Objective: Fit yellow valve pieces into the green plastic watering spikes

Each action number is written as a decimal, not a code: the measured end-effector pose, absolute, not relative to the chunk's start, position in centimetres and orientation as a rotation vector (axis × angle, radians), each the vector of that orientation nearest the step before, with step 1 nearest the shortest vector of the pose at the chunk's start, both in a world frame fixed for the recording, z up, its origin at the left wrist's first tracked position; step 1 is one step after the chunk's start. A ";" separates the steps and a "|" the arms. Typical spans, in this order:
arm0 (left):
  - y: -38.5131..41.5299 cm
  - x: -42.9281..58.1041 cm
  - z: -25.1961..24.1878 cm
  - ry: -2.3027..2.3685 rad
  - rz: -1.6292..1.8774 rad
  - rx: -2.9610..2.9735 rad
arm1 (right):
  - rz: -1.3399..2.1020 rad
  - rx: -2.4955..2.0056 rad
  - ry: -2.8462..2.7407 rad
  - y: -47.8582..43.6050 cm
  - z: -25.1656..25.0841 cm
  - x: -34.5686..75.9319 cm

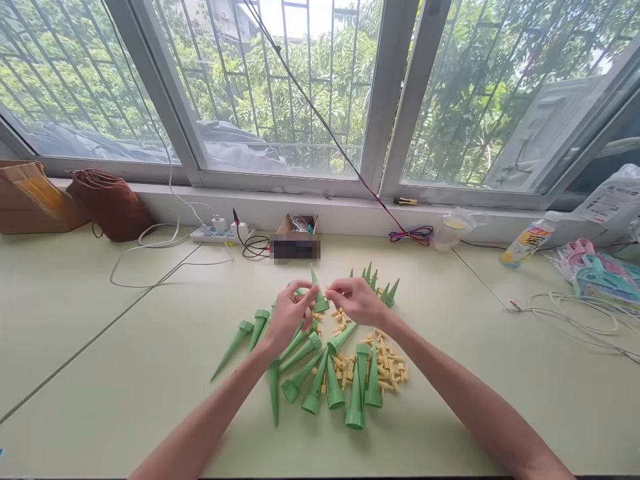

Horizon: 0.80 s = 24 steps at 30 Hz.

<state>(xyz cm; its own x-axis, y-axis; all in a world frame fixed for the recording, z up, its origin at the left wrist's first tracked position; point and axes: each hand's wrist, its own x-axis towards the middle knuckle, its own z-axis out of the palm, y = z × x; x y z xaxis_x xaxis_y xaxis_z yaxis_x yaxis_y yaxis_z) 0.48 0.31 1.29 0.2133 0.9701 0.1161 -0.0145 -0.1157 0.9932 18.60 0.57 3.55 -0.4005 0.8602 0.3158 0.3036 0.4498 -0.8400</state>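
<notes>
My left hand is closed around a green plastic watering spike, its thin tip pointing up and away. Close beside it, my right hand is pinched, with the pale end of a small yellow plastic valve just showing at the fingertips. Most of that piece is hidden. Below the hands lie several loose green spikes, pointing various ways. Among them is a scattered pile of small yellow valves. Several more spikes stand tip up behind my right hand.
Along the window sill side are a power strip with cables, a small cardboard box, a coiled cord and a brown pouch. A spray can and pink and blue packaged items lie at the right.
</notes>
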 end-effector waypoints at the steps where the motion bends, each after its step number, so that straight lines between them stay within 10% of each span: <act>1: 0.3 0.6 1.2 0.998 1.144 1.408 | 0.896 -0.990 -1.903 0.6 3.6 18.5; 24: -0.2 0.7 1.6 0.996 1.338 1.586 | 1.193 -1.016 -1.792 1.0 3.6 19.1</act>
<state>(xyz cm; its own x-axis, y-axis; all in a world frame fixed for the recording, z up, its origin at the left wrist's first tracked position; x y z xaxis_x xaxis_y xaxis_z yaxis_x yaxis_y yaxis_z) 0.68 -0.25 1.59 0.1240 0.9301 0.3457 0.0640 -0.3551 0.9326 19.08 0.98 3.60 -0.4101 0.8996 0.1502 0.2082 0.2527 -0.9449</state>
